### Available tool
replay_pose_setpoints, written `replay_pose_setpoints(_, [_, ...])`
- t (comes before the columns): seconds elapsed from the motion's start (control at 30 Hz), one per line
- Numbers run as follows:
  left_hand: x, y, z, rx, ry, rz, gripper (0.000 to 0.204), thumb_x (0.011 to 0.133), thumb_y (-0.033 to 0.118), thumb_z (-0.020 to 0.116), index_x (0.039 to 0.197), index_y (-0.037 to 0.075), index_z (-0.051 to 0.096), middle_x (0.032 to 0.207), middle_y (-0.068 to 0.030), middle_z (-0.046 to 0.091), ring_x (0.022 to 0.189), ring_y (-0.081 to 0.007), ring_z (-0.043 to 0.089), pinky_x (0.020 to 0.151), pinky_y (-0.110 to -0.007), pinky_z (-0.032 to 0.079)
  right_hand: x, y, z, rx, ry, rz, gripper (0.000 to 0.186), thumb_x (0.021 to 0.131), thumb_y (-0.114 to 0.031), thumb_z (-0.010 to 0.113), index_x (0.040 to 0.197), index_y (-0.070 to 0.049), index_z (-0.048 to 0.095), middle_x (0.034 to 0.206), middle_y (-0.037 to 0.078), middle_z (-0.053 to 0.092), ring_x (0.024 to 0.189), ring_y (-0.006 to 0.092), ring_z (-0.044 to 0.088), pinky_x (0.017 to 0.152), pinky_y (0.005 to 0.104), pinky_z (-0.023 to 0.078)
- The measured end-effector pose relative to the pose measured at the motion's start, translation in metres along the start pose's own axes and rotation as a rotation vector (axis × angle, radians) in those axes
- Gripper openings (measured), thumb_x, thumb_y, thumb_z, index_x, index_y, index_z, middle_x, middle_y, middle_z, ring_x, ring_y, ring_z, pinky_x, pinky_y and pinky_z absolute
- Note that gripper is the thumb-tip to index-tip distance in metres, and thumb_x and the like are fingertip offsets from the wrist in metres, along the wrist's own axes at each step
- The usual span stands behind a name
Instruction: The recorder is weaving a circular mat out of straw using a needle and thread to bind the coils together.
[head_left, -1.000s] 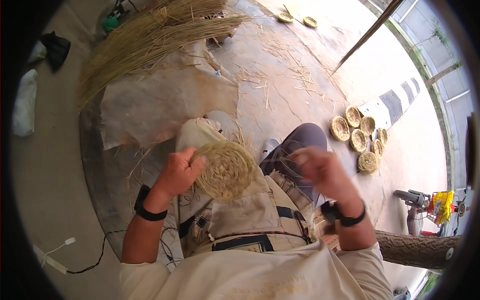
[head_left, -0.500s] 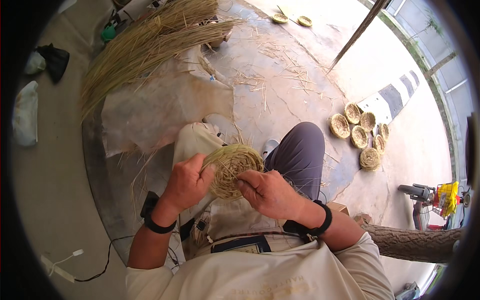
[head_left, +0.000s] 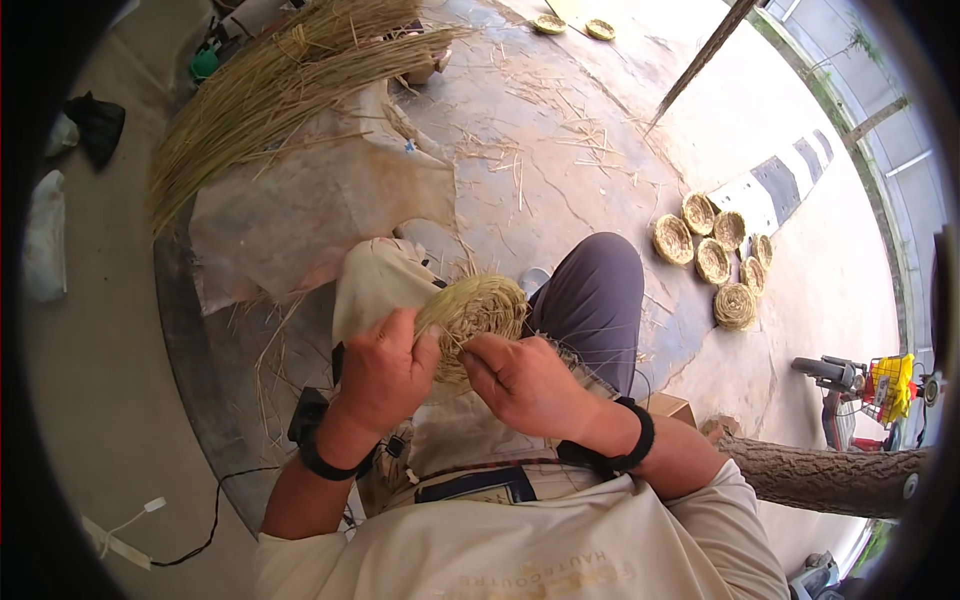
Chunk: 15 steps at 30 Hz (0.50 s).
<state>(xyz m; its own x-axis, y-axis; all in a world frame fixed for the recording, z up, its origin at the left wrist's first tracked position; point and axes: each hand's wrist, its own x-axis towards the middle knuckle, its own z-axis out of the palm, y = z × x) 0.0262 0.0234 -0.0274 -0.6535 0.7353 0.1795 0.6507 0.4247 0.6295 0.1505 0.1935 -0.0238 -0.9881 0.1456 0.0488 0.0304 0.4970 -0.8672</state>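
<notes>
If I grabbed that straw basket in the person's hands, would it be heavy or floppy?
Probably light: the basket looks woven from thin straw. It's likely fairly stiff, bending just a little, because its strands are packed closely and it looks round beside the left hand.

this looks like an outdoor yard doubling as a small straw-weaving workshop. the craft shows in the big straw bundle (head_left: 285, 95), the stalks (head_left: 519, 182) strewn across the hard floor (head_left: 560, 225), the group of woven bowls (head_left: 735, 307) set down to the right, and the straw basket (head_left: 490, 303) above the person's lap (head_left: 470, 425). bright daylight, greenery (head_left: 815, 86) along a grey wall (head_left: 902, 130), a rough log (head_left: 830, 478) and a bike (head_left: 848, 377) mark it as open air.
</notes>
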Motion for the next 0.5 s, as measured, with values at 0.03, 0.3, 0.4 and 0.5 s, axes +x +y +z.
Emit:
replay_pose_setpoints(0.03, [-0.003, 0.002, 0.006, 0.035, 0.017, 0.030, 0.019, 0.096, 0.014, 0.069, 0.105, -0.002, 0.065, 0.085, -0.0257, 0.069, 0.079, -0.0474, 0.069, 0.068, -0.053, 0.056, 0.003, 0.002, 0.002, 0.022, 0.029, -0.003, 0.019, 0.100, -0.016, 0.063, 0.088, -0.002, 0.064, 0.073, 0.023, 0.066, 0.069, 0.0452, 0.067, 0.064, 0.0515, 0.054])
replay_pose_setpoints(0.3, [-0.002, -0.010, 0.002, 0.134, -0.001, 0.017, 0.022, 0.096, 0.013, 0.068, 0.113, -0.001, 0.065, 0.088, -0.0250, 0.069, 0.079, -0.0484, 0.068, 0.067, -0.053, 0.055, 0.008, 0.009, -0.018, 0.256, -0.247, 0.154, 0.024, 0.102, -0.016, 0.061, 0.086, 0.001, 0.065, 0.069, 0.017, 0.068, 0.065, 0.0386, 0.069, 0.063, 0.0469, 0.054])
replay_pose_setpoints(0.4, [0.003, -0.009, -0.006, 0.157, -0.001, 0.031, 0.024, 0.095, 0.013, 0.069, 0.114, 0.000, 0.065, 0.089, -0.0249, 0.070, 0.080, -0.0473, 0.069, 0.067, -0.053, 0.056, 0.000, 0.011, -0.017, 0.184, -0.244, 0.062, 0.017, 0.104, -0.014, 0.061, 0.096, 0.000, 0.067, 0.068, 0.010, 0.070, 0.062, 0.0211, 0.071, 0.061, 0.0356, 0.056])
replay_pose_setpoints(0.5, [0.005, 0.001, 0.000, 0.176, -0.025, 0.176, 0.019, 0.094, 0.017, 0.070, 0.102, 0.003, 0.060, 0.085, -0.0186, 0.068, 0.077, -0.0412, 0.070, 0.066, -0.051, 0.057, 0.009, 0.003, -0.019, 0.226, -0.177, 0.138, 0.014, 0.102, -0.014, 0.064, 0.098, -0.002, 0.069, 0.069, 0.010, 0.069, 0.061, 0.0272, 0.070, 0.060, 0.0393, 0.056])
